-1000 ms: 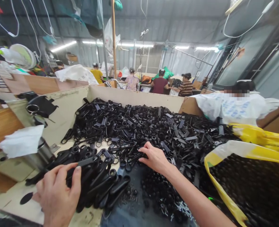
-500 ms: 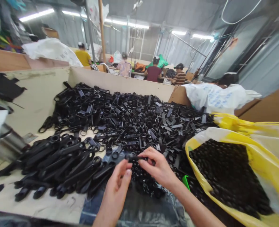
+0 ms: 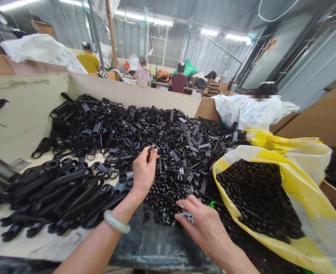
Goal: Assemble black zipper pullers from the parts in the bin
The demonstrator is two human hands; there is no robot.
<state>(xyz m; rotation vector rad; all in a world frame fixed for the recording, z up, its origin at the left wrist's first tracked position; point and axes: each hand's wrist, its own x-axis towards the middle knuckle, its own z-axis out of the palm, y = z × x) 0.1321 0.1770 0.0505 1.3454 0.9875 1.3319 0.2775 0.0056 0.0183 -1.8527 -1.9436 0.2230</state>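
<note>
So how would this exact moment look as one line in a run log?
left hand: holds small black part above pile of black parts | right hand: fingers on small metal screws | yellow bag: open, right

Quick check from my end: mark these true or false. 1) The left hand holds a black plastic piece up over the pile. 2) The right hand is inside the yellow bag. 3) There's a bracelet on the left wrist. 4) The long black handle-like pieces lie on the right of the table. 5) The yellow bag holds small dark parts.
1) True: the left hand pinches a small black piece above the pile of black parts.
2) False: the right hand is outside the yellow bag, fingers at small metal screws near the table's front edge.
3) True: a pale bangle circles the left wrist.
4) False: the long black pieces lie on the left.
5) True: it is filled with small dark parts.
</note>
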